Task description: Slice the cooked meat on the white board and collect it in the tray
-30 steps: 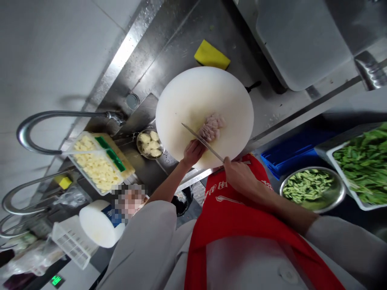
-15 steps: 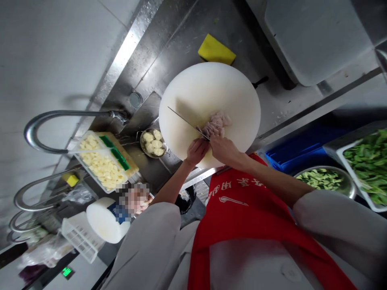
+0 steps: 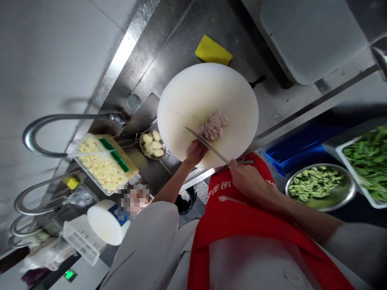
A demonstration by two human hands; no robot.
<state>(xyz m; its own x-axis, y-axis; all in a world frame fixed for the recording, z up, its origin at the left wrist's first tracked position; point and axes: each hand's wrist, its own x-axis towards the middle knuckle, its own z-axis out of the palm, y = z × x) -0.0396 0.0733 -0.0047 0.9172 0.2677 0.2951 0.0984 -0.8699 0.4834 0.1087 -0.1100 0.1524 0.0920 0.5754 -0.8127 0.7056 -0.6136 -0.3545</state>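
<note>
A round white cutting board (image 3: 181, 92) carries a small heap of sliced pale pink meat (image 3: 214, 125). My right hand (image 3: 245, 177) is wrapped round the handle of a knife (image 3: 208, 144), over the board's near edge and the red apron. The blade reaches across to the left, between the meat and my left hand (image 3: 196, 154). That hand rests low on the board with fingers curled together beside the blade; whatever lies under them is hidden.
A yellow sponge (image 3: 214, 50) lies behind the board. To its left stand a pan of pale lumps (image 3: 152, 143), a tub of pale chunks (image 3: 98, 159) and a curved tap (image 3: 65, 117). Sliced greens fill a steel bowl (image 3: 350, 189) at right. A person works at another board (image 3: 102, 223).
My right hand has drawn the knife back toward me and to the right, away from my left hand. The blade's tip has come nearer the meat. My left hand stays almost in place.
</note>
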